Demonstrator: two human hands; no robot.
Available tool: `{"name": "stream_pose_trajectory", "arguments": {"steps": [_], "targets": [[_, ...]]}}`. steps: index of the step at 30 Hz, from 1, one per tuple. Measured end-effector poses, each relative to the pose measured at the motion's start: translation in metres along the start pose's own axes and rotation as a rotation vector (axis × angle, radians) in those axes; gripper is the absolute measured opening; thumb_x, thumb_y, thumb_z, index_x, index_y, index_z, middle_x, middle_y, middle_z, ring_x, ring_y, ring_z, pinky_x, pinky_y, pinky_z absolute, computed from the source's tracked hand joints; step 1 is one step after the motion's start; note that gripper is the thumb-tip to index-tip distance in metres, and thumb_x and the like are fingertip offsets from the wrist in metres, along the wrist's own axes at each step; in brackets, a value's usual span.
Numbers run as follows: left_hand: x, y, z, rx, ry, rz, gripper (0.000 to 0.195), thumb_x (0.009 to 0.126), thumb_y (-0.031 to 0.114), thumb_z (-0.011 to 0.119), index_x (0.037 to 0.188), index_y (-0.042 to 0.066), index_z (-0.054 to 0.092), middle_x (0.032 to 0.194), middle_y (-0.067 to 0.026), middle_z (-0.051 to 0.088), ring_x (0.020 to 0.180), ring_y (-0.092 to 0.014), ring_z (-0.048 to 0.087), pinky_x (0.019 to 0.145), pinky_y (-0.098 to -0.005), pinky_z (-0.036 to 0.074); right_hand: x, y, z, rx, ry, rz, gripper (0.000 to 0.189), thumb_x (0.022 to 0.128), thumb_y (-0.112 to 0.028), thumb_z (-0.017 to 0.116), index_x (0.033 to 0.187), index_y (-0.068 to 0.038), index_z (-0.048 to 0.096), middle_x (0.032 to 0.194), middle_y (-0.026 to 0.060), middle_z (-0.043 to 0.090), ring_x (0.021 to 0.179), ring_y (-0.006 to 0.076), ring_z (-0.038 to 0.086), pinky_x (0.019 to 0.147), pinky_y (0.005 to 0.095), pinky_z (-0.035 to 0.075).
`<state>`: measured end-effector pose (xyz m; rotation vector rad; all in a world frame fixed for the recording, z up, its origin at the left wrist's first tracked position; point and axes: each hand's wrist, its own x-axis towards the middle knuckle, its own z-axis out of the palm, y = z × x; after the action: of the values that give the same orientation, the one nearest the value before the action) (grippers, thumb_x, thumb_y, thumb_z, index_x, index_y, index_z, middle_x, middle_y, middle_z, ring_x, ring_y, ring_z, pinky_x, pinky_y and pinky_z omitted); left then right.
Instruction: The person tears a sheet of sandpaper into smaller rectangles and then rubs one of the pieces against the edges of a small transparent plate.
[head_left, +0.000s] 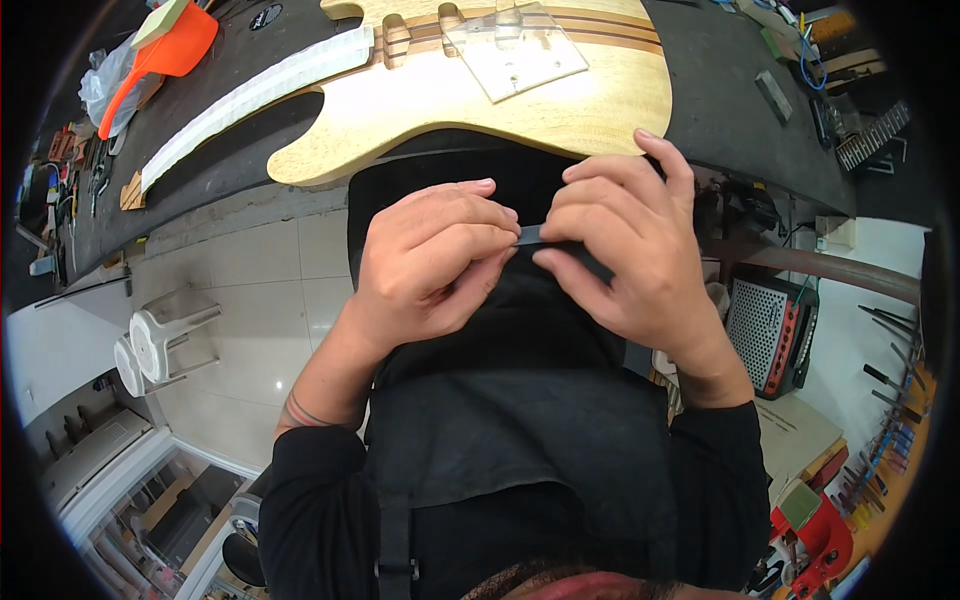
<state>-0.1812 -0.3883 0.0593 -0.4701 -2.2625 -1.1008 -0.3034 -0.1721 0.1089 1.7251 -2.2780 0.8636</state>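
A small, thin grey strip (530, 235) spans the gap between my hands, above the black apron; its material is unclear. My left hand (439, 259) pinches one end between thumb and fingertips. At the other end are the curled fingers of my right hand (626, 236), with the thumb slightly below the strip. The right little finger is raised close to the lower edge of a pale wooden electric guitar body (600, 112). This body lies on the dark workbench with routed pickup cavities. A clear acrylic template (521, 64) rests on it, and white tape (255, 94) covers the neck.
An orange scoop or dustpan (176, 45) and a plastic bag (109, 86) lie on the dark bench (225, 142) at left. A grey block (772, 97) is at right. Below stand an amplifier (769, 334) on the right and white stools (161, 341) on the left.
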Motion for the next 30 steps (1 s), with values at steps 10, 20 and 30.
{"name": "stream_pose_trajectory", "arguments": {"steps": [10,20,30], "targets": [[-0.001,-0.006,0.007,-0.037,0.079,0.027,0.021,0.079,-0.006,0.083,0.095,0.001,0.073,0.097,-0.0130,0.079,0.094,-0.030,0.081,0.097,-0.0457,0.066,-0.002,0.005,0.007,-0.019,-0.022,-0.010,0.020,0.086,-0.015,0.086,0.098,-0.016,0.072,0.102,-0.0024,0.072,0.113,0.0201,0.070,0.124,0.0544,0.033],[0.005,-0.003,0.013,-0.004,0.066,0.009,0.023,0.077,-0.004,0.085,0.095,0.003,0.072,0.095,-0.0099,0.078,0.091,-0.030,0.079,0.096,-0.0452,0.066,-0.001,0.007,0.010,0.011,-0.016,-0.059,0.017,0.087,-0.014,0.085,0.099,-0.014,0.073,0.102,-0.0013,0.072,0.112,0.0212,0.070,0.128,0.0568,0.030],[-0.004,-0.008,0.009,-0.058,0.072,0.011,0.027,0.082,-0.013,0.075,0.105,-0.001,0.071,0.099,-0.0136,0.080,0.092,-0.030,0.079,0.098,-0.0485,0.065,-0.008,0.016,-0.001,0.082,-0.054,0.067,0.020,0.085,-0.012,0.086,0.096,-0.014,0.071,0.101,0.0017,0.071,0.115,0.0237,0.070,0.133,0.0608,0.025]]}}
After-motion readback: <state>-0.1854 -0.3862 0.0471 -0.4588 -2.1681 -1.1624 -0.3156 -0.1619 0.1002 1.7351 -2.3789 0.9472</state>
